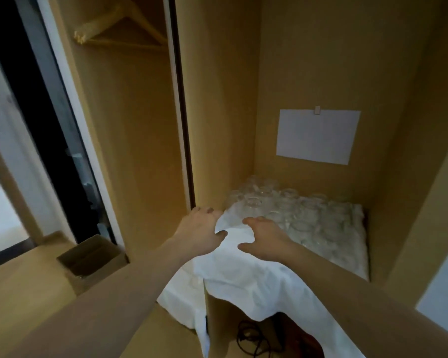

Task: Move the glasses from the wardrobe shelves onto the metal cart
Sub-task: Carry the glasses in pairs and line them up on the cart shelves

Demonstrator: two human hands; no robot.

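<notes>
Several clear glasses [295,210] stand packed together on a white cloth [256,277] that covers a wardrobe shelf and hangs over its front edge. My left hand [199,231] hovers at the shelf's near left corner, fingers spread and holding nothing. My right hand [267,236] reaches over the cloth just in front of the nearest glasses, fingers and thumb spread apart, empty. Neither hand touches a glass. The metal cart is out of view.
A white sheet of paper [318,136] is clipped to the wardrobe's back wall. Wooden hangers [122,29] hang in the left compartment. An open cardboard box [93,257] sits low on the left. Dark cables [251,339] lie under the shelf.
</notes>
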